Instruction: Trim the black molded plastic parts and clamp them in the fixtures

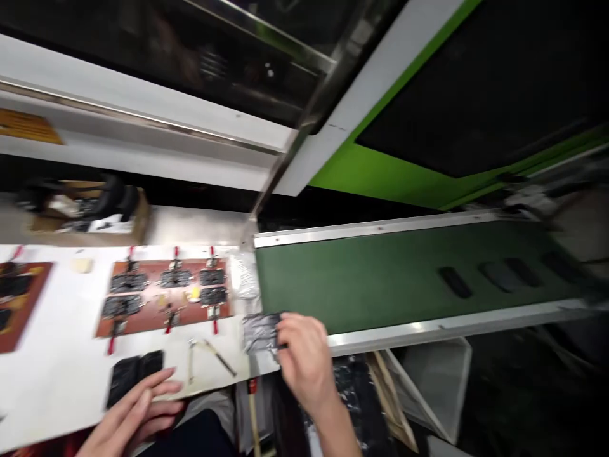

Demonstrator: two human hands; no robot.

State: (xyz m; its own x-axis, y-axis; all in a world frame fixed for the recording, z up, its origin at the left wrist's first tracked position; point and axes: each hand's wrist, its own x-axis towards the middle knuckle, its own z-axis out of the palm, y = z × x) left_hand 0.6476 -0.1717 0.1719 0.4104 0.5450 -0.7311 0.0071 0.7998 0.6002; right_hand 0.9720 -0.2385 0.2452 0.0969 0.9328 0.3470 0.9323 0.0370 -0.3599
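Note:
My right hand [307, 355] pinches the edge of a dark flat piece in shiny clear plastic [261, 331], where the white table's edge meets the belt. My left hand [137, 412] is open, its fingers stretched out over the table's front edge. Close beside those fingers lie two black flat pieces [136, 374]; whether the hand touches them I cannot tell. Between my hands, a small metal tool [191, 360] and a thin dark rod [220, 357] rest on the white table [71, 374].
A reddish-brown fixture board [157, 311] carries dark parts under red-handled clamps; another board [28, 304] stands far left. Behind is a cardboard box [137, 216] of black items. To the right runs a green conveyor belt [352, 279] with several dark pieces. A pale bin [438, 381] stands below it.

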